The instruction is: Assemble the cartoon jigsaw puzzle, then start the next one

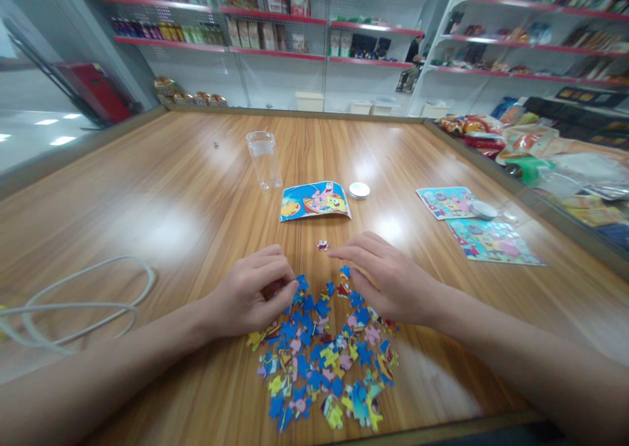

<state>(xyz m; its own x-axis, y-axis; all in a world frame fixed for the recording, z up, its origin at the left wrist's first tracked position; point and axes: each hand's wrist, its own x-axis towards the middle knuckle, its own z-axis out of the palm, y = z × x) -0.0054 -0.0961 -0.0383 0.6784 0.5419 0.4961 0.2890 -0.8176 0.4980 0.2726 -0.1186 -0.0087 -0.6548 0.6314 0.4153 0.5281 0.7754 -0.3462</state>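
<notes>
A heap of several small colourful jigsaw pieces (pixel 322 354) lies on the wooden table (pixel 171 210) close to me. My left hand (pixel 250 295) rests at the heap's upper left with fingers curled in a pinch around a piece. My right hand (pixel 388 279) lies over the heap's upper right, fingers stretched flat and pointing left. One loose piece (pixel 322 245) sits apart just beyond the fingertips. Further back lies a cartoon picture sheet (pixel 314 200).
A clear plastic tube (pixel 264 160) stands behind the sheet, with a round white lid (pixel 359 190) beside it. Two more puzzle pictures (pixel 491 240) and another lid (pixel 484 210) lie at the right. A white cable (pixel 73 302) loops at the left. Shop shelves (pixel 275 33) line the back wall.
</notes>
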